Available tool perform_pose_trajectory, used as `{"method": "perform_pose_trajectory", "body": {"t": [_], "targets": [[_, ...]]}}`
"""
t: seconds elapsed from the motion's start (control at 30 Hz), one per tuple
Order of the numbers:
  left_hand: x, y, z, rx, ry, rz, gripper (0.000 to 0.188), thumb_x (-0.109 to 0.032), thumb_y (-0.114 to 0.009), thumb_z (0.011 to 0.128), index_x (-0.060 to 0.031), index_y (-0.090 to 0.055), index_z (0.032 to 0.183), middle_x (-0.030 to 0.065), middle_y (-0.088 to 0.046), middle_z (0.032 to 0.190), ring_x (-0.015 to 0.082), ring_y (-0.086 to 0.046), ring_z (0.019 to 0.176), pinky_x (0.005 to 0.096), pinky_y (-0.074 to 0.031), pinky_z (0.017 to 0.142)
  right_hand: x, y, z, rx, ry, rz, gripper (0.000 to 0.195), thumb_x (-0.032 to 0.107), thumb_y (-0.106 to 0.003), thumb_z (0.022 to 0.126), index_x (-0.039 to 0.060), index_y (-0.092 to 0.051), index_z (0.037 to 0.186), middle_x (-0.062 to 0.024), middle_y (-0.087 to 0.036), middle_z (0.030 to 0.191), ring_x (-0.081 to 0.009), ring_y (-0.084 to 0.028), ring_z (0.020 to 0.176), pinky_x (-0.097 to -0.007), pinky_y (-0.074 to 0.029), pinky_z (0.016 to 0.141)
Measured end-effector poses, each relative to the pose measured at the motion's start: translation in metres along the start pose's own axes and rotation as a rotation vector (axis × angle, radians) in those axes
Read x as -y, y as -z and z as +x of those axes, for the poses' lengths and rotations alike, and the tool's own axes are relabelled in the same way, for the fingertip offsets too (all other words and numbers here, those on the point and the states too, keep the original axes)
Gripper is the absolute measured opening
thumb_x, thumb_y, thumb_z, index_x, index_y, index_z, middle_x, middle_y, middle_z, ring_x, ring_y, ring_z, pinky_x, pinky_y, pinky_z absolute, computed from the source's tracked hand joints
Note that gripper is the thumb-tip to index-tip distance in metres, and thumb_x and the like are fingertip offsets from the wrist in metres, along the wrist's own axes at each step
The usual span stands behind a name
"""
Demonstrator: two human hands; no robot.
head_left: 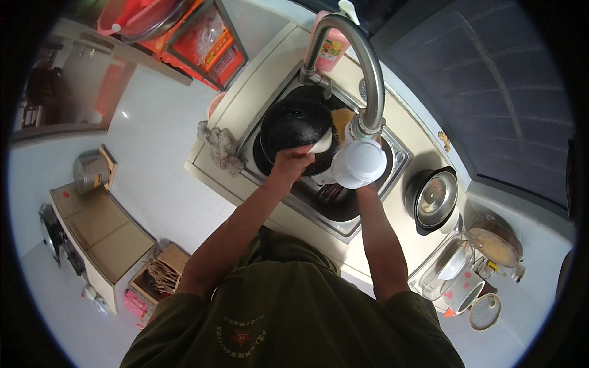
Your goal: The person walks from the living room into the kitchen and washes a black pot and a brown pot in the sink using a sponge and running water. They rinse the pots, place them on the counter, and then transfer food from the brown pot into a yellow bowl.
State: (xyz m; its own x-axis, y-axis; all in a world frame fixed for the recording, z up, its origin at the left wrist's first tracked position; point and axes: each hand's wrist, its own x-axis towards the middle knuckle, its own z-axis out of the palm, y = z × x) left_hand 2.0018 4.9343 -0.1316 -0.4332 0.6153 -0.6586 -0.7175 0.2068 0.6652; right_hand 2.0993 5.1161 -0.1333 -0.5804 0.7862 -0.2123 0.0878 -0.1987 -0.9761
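My left hand [294,163] grips a small white and pink dish or utensil [322,143] over the near right part of a black wok [290,122]. The wok sits in the steel sink [345,226]. My right hand is almost wholly hidden behind the white filter [360,163] on the tap; only its wrist [366,191] shows clearly. A tan loofah-like scrubber [343,120] shows just left of the filter, and I cannot tell whether the right hand holds it. Below the filter, dark chopsticks or similar sticks [330,191] lie in the basin.
The curved steel tap [378,78] arches over the sink. A pink bottle [332,50] stands behind it. A grey rag [221,147] hangs at the counter's left edge. To the right are a black pot [414,193] with a steel lid [435,195] and a dish rack [428,278].
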Motion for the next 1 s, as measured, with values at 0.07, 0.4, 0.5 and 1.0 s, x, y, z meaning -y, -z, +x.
{"method": "perform_pose_trajectory", "body": {"t": [0.07,0.4,0.5,1.0], "targets": [[0.014,-0.002,0.007,-0.085,-0.281,0.208,0.026,-0.013,-0.066,0.099,-0.0014,-0.073,0.121,0.0063,-0.074,0.092,0.0100,-0.064,0.080,0.0238,-0.050,0.074,-0.009,0.004,-0.006,0.113,-0.063,0.072,0.040,0.037,-0.044,0.107,0.0062,-0.060,0.126,-0.0093,-0.070,0.110,-0.0185,-0.069,0.094,-0.0327,-0.057,0.085],[-0.004,0.003,-0.007,-0.031,-0.191,0.178,0.048,0.001,-0.063,0.093,-0.0047,-0.058,0.141,-0.0004,-0.070,0.099,0.0077,-0.063,0.078,0.0236,-0.051,0.066,0.025,-0.030,-0.036,0.390,0.752,-0.720,0.033,0.007,-0.067,0.093,0.0059,-0.063,0.126,-0.0063,-0.062,0.097,-0.0192,-0.061,0.088,-0.0334,-0.050,0.078],[-0.004,0.014,-0.011,0.123,-0.093,0.074,0.045,0.002,-0.063,0.093,-0.0051,-0.060,0.137,-0.0010,-0.070,0.101,0.0062,-0.061,0.079,0.0233,-0.050,0.064,0.007,-0.010,-0.034,0.466,0.377,-0.545,0.037,0.034,-0.066,0.096,0.0077,-0.064,0.121,-0.0079,-0.067,0.111,-0.0273,-0.064,0.102,-0.0433,-0.054,0.085],[-0.025,0.006,-0.007,0.189,-0.052,-0.143,0.038,-0.009,-0.059,0.095,-0.0062,-0.059,0.133,0.0007,-0.066,0.116,0.0107,-0.062,0.097,0.0291,-0.052,0.077,0.017,-0.039,-0.020,0.302,0.337,-0.436,0.037,0.004,-0.067,0.093,0.0040,-0.061,0.129,-0.0103,-0.063,0.112,-0.0248,-0.063,0.098,-0.0362,-0.052,0.084]]}}
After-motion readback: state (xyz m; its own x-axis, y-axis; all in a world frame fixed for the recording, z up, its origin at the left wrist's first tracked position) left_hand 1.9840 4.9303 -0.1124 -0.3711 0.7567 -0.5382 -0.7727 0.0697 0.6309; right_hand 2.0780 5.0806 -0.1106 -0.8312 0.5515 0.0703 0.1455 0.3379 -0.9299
